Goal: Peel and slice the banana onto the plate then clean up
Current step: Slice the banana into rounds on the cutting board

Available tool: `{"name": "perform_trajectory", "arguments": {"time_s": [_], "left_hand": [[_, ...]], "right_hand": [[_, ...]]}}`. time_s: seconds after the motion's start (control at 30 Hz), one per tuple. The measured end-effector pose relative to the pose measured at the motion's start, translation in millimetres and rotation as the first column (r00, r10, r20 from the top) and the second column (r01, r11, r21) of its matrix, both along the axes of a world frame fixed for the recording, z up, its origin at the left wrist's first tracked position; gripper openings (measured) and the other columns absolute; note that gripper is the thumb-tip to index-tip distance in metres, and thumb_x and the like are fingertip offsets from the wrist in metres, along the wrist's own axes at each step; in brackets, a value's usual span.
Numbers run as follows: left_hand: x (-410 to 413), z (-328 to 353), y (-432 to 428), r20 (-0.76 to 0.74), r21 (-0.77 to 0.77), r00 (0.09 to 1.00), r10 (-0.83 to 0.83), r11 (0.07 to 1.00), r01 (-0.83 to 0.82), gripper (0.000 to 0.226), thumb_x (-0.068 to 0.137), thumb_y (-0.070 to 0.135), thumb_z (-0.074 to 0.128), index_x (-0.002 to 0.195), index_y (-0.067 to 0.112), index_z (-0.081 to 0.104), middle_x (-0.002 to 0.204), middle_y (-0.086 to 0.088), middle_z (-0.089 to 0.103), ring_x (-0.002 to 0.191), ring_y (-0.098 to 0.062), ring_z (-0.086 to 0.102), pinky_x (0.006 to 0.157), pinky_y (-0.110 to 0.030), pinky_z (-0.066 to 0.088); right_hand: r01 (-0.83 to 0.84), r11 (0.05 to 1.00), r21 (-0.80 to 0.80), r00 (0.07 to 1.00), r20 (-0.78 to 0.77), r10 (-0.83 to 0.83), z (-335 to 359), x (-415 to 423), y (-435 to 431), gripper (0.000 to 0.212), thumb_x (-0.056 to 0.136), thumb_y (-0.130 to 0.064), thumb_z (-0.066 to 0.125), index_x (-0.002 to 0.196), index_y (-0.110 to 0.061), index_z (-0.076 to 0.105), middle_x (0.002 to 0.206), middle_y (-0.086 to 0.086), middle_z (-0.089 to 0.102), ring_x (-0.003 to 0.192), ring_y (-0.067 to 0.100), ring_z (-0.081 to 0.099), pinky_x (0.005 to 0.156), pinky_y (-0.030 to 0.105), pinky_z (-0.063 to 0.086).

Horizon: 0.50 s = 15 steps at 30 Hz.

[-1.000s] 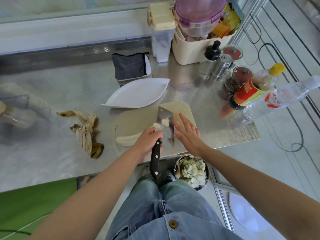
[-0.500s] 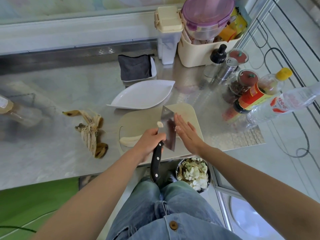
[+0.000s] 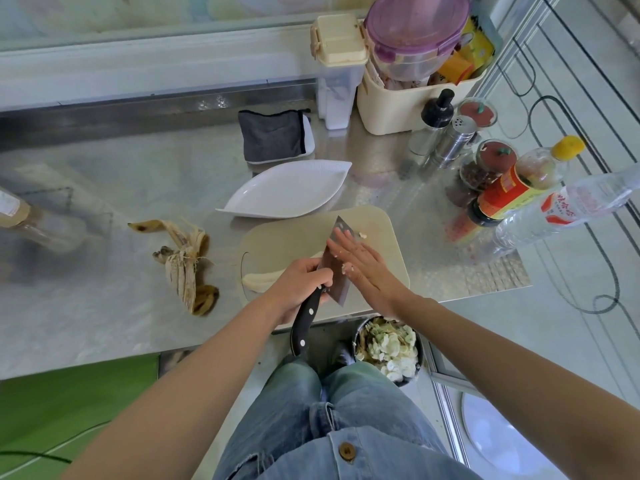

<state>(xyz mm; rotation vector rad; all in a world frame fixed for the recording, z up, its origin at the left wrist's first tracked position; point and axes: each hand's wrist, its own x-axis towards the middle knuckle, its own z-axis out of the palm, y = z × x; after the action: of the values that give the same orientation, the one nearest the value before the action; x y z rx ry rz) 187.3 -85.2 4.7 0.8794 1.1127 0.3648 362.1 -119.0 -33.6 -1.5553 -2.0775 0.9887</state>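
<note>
A peeled banana [image 3: 260, 280] lies on the beige cutting board [image 3: 287, 242], partly hidden behind my left hand [image 3: 298, 284]. That hand grips the black handle of a cleaver [image 3: 335, 271], whose blade is tilted up over the board. My right hand [image 3: 363, 266] is flat, fingers straight, pressed against the blade's right face, with banana bits stuck to the fingers. A small banana piece [image 3: 362, 235] lies on the board just past the blade. The white leaf-shaped plate [image 3: 287, 195] stands empty behind the board. The banana peel [image 3: 183, 265] lies to the left on the steel counter.
A grey cloth [image 3: 273, 136] lies behind the plate. Jars, shakers, an oil bottle [image 3: 516, 188] and a water bottle [image 3: 568, 206] crowd the right side, with a cream tub [image 3: 412, 98] behind. A bin of scraps [image 3: 389, 348] sits under the counter edge by my knees.
My right hand has slid forward along the blade's side, wiping it. The slices that stuck to the blade are gone from it; one bit now lies on the board.
</note>
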Motion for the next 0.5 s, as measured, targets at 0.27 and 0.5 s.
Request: {"name": "perform_trajectory", "arguments": {"time_s": [0.27,0.5], "left_hand": [[-0.3,-0.8,-0.7,0.02,-0.029,0.998,0.059,0.998,-0.058,0.026,0.083,-0.007,0.046,0.062,0.009,0.043,0.061,-0.005,0.035,0.05,-0.018,0.03,0.046,-0.023,0.029],[2.1,4.7,0.6,0.022,-0.09,0.99,0.142,0.986,-0.139,0.035,0.082,-0.007,0.046,0.057,0.013,0.034,0.058,-0.002,0.026,0.05,-0.016,0.029,0.045,-0.025,0.023]], "right_hand": [[0.047,0.997,-0.067,0.999,-0.005,-0.047,-2.2,4.1,-6.3,0.062,0.094,-0.052,0.009,0.151,-0.029,0.0,0.159,-0.013,-0.008,0.144,-0.001,-0.01,0.12,0.031,-0.002],[0.033,0.996,-0.085,0.999,0.042,-0.03,-10.9,-1.6,-3.6,0.059,0.098,-0.046,0.006,0.152,-0.023,0.003,0.16,-0.01,-0.003,0.144,0.0,-0.011,0.12,0.033,-0.003]]}}
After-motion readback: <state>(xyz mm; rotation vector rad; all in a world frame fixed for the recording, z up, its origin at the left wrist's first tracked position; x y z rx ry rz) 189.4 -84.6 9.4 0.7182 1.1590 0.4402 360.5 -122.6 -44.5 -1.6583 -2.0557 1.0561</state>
